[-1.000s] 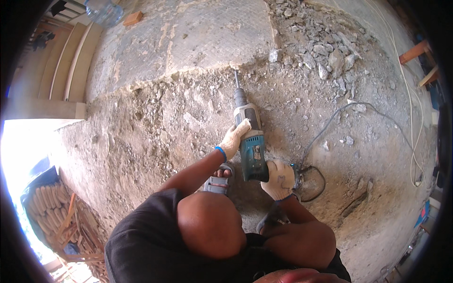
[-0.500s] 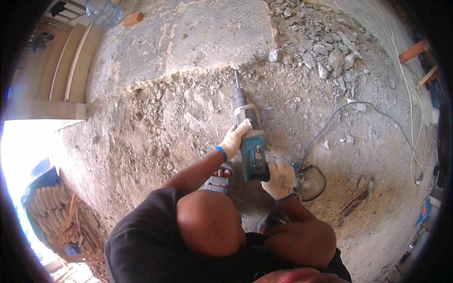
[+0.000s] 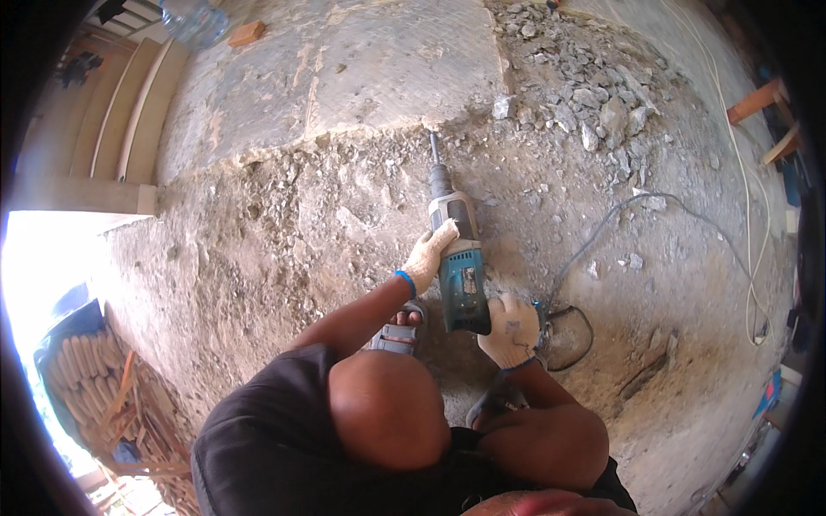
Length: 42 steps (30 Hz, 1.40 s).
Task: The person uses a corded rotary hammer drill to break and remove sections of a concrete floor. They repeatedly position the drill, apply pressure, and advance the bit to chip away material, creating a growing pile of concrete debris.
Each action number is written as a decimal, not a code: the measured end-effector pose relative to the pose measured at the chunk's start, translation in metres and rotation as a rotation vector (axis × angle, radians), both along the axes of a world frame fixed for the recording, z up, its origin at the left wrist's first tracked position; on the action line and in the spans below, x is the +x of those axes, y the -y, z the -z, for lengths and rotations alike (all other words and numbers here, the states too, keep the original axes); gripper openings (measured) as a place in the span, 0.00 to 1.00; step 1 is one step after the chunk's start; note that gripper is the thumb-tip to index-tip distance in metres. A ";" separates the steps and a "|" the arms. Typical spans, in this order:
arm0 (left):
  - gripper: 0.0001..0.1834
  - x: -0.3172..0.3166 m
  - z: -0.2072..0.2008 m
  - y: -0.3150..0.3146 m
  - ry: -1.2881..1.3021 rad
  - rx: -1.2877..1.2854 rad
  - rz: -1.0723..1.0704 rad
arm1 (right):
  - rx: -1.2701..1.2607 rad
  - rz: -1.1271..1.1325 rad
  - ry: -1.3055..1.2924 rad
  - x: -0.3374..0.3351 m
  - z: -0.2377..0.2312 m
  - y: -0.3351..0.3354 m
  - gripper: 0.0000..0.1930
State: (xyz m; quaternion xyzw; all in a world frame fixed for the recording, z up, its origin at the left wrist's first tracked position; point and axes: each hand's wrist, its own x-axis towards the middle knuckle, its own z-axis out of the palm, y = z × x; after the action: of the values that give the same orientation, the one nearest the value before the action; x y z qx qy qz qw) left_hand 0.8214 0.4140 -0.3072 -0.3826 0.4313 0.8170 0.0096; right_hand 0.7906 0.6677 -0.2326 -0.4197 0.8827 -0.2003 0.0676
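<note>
A teal and grey demolition hammer [image 3: 463,284] points away from me, its chisel bit [image 3: 434,148] meeting the broken edge of the tiled slab [image 3: 387,77]. My left hand [image 3: 426,256], in a cream glove with a blue cuff, wraps round the side of the tool's body near its grey front housing. At the rear, my right hand [image 3: 509,331], in a similar glove, is closed on the tool's back end; the handle itself is hidden under the fingers. Chipped, dusty rubble ground [image 3: 327,206] lies around the tool.
Broken concrete chunks [image 3: 611,116] are heaped at the far right. A grey power cord [image 3: 619,206] curves off to the right, near a pale cable [image 3: 740,155]. An orange brick [image 3: 247,34] and a clear plastic bottle [image 3: 194,24] are far left; stacked sacks [image 3: 90,370] stand near left.
The whole view has shifted slightly. Both hands keep their hold on the demolition hammer, and its bit stays at the slab's edge.
</note>
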 end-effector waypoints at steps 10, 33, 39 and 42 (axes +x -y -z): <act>0.33 -0.012 -0.023 -0.007 -0.109 0.155 -0.055 | 0.022 -0.016 -0.054 -0.012 -0.020 0.000 0.11; 0.40 -0.010 -0.081 -0.028 -0.085 0.073 0.026 | -0.148 0.096 -0.028 0.014 -0.031 -0.026 0.21; 0.48 -0.043 -0.097 -0.057 -0.202 -0.214 0.250 | -0.179 0.216 -0.089 0.031 -0.020 -0.052 0.26; 0.48 -0.056 -0.099 -0.062 -0.203 -0.086 0.237 | -0.172 0.251 -0.150 0.018 -0.024 -0.061 0.27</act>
State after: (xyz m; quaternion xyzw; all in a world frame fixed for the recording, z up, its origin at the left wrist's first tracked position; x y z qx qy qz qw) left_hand 0.7651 0.4761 -0.2087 -0.2446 0.5069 0.8253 0.0461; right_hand 0.8088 0.7283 -0.2090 -0.3243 0.9103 -0.2503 -0.0603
